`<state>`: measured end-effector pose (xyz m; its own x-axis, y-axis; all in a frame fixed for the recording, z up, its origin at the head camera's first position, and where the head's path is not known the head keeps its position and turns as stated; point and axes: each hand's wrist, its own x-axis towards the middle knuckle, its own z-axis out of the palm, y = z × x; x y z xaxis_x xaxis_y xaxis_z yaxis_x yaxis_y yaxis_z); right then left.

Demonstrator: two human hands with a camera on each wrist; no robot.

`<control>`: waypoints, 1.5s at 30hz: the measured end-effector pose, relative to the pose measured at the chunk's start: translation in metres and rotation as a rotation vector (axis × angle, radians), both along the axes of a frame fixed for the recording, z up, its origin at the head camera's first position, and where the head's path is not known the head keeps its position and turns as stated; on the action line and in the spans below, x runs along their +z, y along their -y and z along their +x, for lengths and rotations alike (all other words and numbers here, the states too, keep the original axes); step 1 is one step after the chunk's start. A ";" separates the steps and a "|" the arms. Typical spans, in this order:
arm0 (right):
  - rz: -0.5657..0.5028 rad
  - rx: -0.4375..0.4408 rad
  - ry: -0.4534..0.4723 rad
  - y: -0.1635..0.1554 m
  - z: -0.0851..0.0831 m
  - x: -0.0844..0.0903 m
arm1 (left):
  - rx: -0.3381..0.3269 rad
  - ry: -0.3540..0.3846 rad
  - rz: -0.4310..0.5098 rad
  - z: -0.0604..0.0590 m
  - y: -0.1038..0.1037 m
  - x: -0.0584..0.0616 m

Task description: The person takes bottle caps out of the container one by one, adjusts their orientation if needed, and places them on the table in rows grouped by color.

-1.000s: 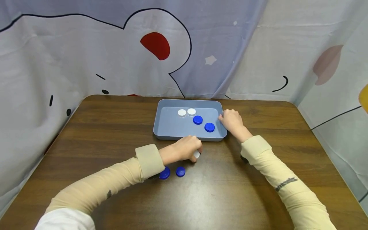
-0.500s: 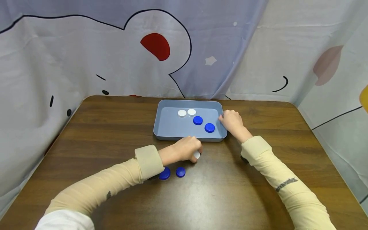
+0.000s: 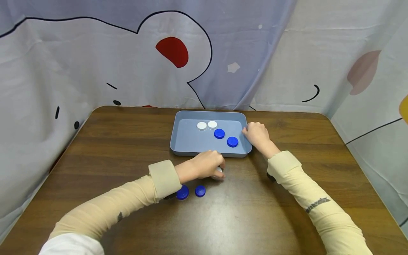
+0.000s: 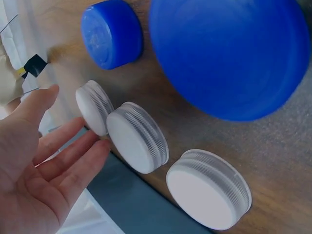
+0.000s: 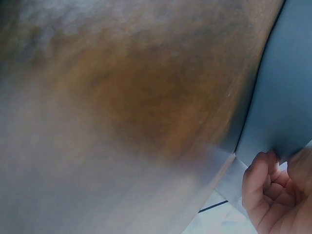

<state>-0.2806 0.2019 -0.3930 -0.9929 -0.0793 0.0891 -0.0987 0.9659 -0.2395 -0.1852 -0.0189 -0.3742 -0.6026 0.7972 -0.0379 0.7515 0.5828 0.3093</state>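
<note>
My left hand [image 3: 205, 164] reaches over the table just in front of the tray, its fingers spread around a white bottle cap [image 3: 219, 170]. In the left wrist view, the fingertips of the left hand [image 4: 53, 165] are right by the farthest white cap [image 4: 91, 109], and the thumb stands apart from it. Two more ribbed white caps, a middle one [image 4: 136, 139] and a near one [image 4: 207, 190], line up beside it; the head view hides them under the hand. My right hand [image 3: 256, 134] pinches the right rim of the grey-blue tray [image 3: 188, 141], fingers curled.
Inside the tray lie two white caps [image 3: 202, 126] and two blue caps [image 3: 232, 142]. On the brown wooden table [image 3: 248, 212], a larger blue cap [image 3: 182, 192] and a smaller blue cap [image 3: 200, 191] lie near the left wrist. A patterned curtain [image 3: 127, 63] hangs behind.
My left thumb has moved out to the right, away from the fingers, and the white cap shows differently between them. The right hand and the tray stay put.
</note>
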 end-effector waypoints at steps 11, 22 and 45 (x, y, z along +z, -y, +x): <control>0.007 -0.006 -0.002 0.000 0.000 -0.001 | 0.013 -0.048 0.005 -0.005 -0.002 0.016; -0.009 0.007 -0.002 0.001 0.000 0.001 | 0.021 -0.058 0.056 -0.019 0.001 0.031; 0.000 0.003 -0.001 0.000 -0.001 -0.001 | 0.083 -0.111 -0.044 -0.069 -0.007 0.047</control>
<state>-0.2814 0.2018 -0.3944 -0.9925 -0.0827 0.0904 -0.1022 0.9656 -0.2389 -0.2538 -0.0115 -0.3271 -0.6691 0.7432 -0.0009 0.7281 0.6558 0.1994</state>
